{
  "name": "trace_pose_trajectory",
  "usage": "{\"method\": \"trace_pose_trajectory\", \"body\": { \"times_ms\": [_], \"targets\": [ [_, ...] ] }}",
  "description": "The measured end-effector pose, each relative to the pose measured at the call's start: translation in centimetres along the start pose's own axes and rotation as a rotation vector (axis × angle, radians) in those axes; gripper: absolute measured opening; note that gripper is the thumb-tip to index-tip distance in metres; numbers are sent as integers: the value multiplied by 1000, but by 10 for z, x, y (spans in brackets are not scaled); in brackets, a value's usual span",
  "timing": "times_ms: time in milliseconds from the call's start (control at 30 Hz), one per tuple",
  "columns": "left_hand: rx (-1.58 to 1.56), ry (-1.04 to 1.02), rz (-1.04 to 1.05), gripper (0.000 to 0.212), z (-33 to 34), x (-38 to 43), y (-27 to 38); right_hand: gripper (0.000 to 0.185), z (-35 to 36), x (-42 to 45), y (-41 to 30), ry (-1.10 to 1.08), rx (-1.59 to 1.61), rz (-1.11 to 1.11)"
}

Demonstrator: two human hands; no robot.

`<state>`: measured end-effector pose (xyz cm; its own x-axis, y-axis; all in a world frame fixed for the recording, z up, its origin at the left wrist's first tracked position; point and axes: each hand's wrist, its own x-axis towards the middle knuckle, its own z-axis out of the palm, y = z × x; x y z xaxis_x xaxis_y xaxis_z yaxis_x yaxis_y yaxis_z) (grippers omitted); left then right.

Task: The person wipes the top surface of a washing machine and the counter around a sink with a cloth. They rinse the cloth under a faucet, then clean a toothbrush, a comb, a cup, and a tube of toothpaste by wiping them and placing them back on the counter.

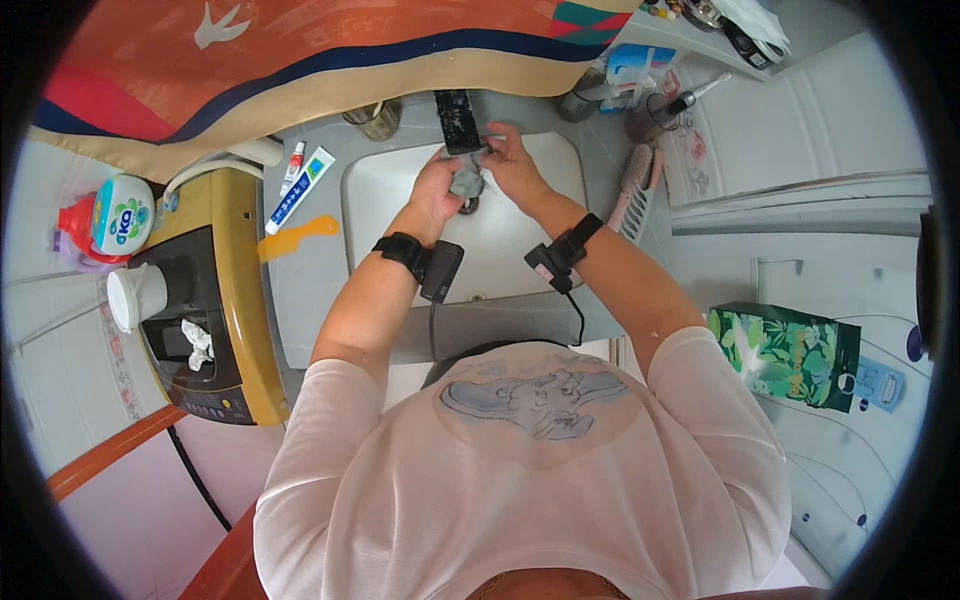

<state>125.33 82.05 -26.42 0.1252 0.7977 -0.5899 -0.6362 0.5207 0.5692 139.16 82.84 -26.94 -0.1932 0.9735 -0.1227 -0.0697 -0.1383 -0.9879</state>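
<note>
A wet-looking grey cloth [468,178] is bunched beneath the end of a black faucet spout [456,120], over a white sink basin [397,217]. My left hand [435,186] grips the cloth from its left side, thumb across the front. On the other side, my right hand [516,169] reaches the spout's end with thumb and fingertips at the cloth's upper edge. Whether those fingers pinch the cloth is not plain. Part of the basin's drain fitting [469,205] shows just under the cloth.
Left of the basin lie a toothpaste box [300,190], a small tube [293,166] and an orange comb [298,236]. Beyond them stands a washing machine [266,315]. A hairbrush [637,184] and a dark cup [646,124] stand right. A patterned curtain [337,52] hangs over the back.
</note>
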Motion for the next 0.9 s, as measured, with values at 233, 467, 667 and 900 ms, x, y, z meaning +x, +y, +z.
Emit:
{"method": "trace_pose_trajectory", "body": {
  "times_ms": [233, 467, 667, 900],
  "targets": [
    [216, 18, -20, 21, -15, 26, -9, 36, 11, -13, -10, -128, 311, 429],
    [-12, 117, -2, 60, -23, 26, -6, 79, 19, -10, -11, -295, 172, 540],
    [209, -112, -52, 47, -11, -20, 25, 66, 1, 10, -2, -257, 172, 628],
    [1709, -433, 682, 88, -34, -41, 28, 30, -5, 16, -22, -492, -2, 652]
  ]
}}
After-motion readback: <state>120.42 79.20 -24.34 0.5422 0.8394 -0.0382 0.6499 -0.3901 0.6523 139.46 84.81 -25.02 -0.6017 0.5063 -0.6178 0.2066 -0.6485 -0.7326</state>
